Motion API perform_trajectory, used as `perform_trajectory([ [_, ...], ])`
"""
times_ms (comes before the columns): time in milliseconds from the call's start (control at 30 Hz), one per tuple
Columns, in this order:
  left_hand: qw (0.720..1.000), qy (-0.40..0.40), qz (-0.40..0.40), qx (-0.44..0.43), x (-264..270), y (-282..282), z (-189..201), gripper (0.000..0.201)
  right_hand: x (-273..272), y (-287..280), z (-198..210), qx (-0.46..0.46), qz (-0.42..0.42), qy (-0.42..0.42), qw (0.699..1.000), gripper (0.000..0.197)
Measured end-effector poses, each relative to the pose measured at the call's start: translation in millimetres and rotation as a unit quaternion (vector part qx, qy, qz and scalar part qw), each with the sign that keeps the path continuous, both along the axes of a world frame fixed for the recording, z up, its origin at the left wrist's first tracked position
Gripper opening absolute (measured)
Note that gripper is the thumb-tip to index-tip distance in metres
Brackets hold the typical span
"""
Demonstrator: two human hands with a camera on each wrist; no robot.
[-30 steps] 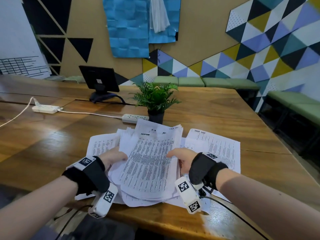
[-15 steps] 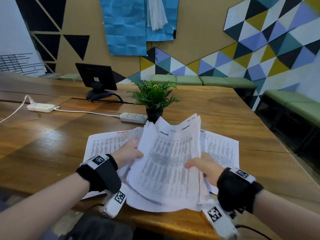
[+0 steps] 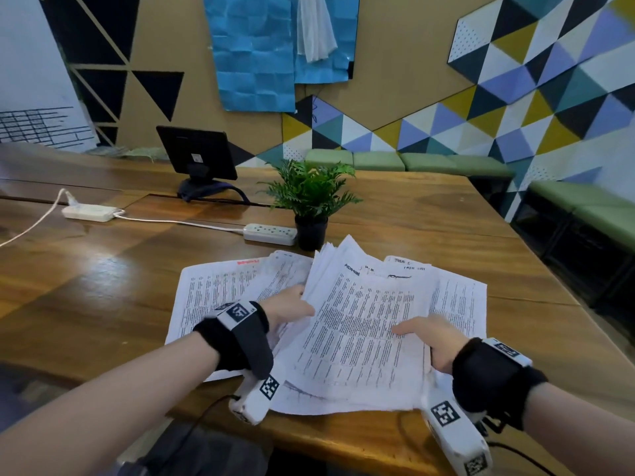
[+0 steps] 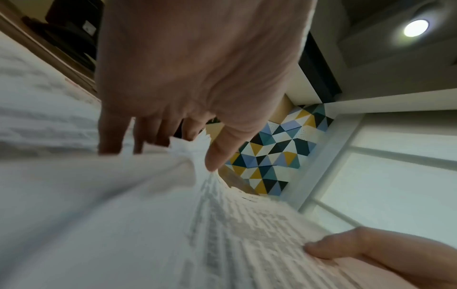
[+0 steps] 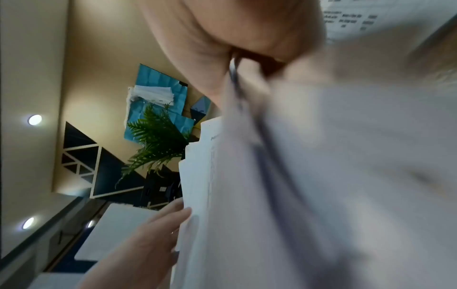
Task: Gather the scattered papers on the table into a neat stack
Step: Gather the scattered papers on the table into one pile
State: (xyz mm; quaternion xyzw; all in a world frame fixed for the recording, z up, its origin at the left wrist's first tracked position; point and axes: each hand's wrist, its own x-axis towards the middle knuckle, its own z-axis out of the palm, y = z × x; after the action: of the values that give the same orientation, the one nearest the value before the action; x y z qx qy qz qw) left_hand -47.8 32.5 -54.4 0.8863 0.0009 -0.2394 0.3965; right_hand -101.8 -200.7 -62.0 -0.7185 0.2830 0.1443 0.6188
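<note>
A thick bundle of printed white papers [image 3: 360, 324] is tilted up off the wooden table [image 3: 103, 290], held between both hands. My left hand [image 3: 292, 305] grips the bundle's left edge, thumb on top [image 4: 217, 152] and fingers underneath. My right hand [image 3: 426, 334] holds its right side with the thumb lying across the top sheet and the fingers hidden below; the right wrist view shows the sheets [image 5: 321, 176] clamped at the palm. More loose sheets lie flat beneath: one at the left [image 3: 213, 293], one at the right [image 3: 460, 304].
A small potted fern [image 3: 311, 201] stands just behind the papers. A white power strip [image 3: 269, 234] lies beside it, a second one [image 3: 88, 213] further left with cords. A dark monitor [image 3: 197, 154] stands at the back. The table's near edge runs under my wrists.
The bundle, raised and steeply tilted half a second ago, has come down lower and flatter towards the table. Both hands have kept their hold on its sides.
</note>
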Motion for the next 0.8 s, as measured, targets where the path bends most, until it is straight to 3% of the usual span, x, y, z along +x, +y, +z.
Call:
perform_trajectory([
  [33,0.999,-0.02,0.027,0.017,2,5,0,0.051,0,0,0,-0.014,0.001,0.001,1.0,0.044],
  [100,0.99,-0.053,0.074,0.105,5,20,3,0.059,2,-6,0,-0.043,-0.004,0.0,0.999,0.056],
  [200,0.969,-0.031,0.116,0.217,7,45,8,0.074,4,-16,4,0.037,-0.002,-0.014,0.999,0.041],
  [267,0.972,0.008,0.147,0.181,17,58,6,0.079,4,-17,3,0.073,-0.014,-0.01,0.997,0.038],
  [367,0.98,0.039,0.188,0.054,20,56,8,0.076,8,-2,1,0.033,0.012,-0.002,0.999,0.034],
  [467,0.982,0.041,0.185,-0.014,17,48,10,0.044,15,25,11,-0.035,0.042,0.04,0.998,0.006],
  [500,0.983,0.044,0.176,0.001,16,46,13,0.033,19,33,14,-0.044,0.047,0.045,0.997,0.013],
  [567,0.983,0.053,0.177,-0.004,15,40,15,0.043,24,45,15,-0.063,0.059,0.042,0.995,0.03],
  [633,0.983,0.072,0.166,-0.024,13,32,19,0.051,23,54,19,-0.098,0.073,0.021,0.992,0.033],
  [667,0.984,0.071,0.16,-0.015,9,30,22,0.053,24,56,19,-0.088,0.072,0.016,0.993,0.026],
  [700,0.987,0.066,0.148,-0.002,5,27,23,0.055,19,58,25,-0.075,0.063,0.007,0.995,0.007],
  [767,0.99,0.041,0.131,0.011,10,29,17,0.07,17,56,26,-0.075,0.082,0.015,0.994,0.037],
  [800,0.992,0.029,0.125,0.02,11,30,16,0.073,19,56,24,-0.068,0.099,0.023,0.992,0.036],
])
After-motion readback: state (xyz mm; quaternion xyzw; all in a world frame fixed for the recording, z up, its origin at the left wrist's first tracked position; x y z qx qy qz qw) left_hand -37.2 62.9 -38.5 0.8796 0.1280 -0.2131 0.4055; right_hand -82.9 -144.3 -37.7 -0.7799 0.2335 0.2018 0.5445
